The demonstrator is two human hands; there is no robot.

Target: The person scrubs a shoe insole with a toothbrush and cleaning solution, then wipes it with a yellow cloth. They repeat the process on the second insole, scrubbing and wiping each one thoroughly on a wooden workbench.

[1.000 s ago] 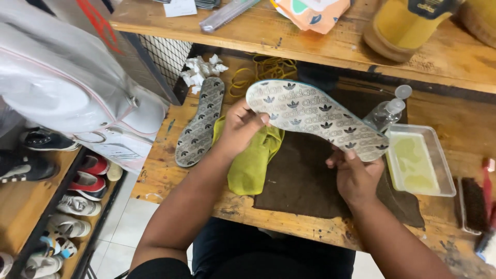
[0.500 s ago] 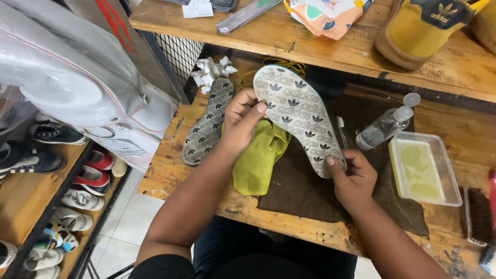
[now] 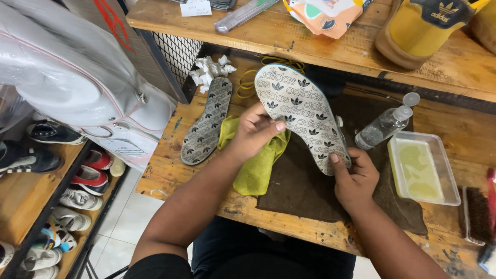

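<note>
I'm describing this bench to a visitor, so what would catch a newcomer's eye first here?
First, the patterned insole held over the dark mat, the left hand on its side and the right hand at its near end. Next, the yellow-green cloth under the left hand, and the yellow shoe on the shelf behind.

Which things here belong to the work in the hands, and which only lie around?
In use:
- patterned insole, held by left hand and right hand
- yellow-green cloth, under the left hand
- dark mat beneath

Lying about:
- second insole
- clear bottle
- plastic tray
- brush
- crumpled paper
- yellow shoe on the shelf
</note>
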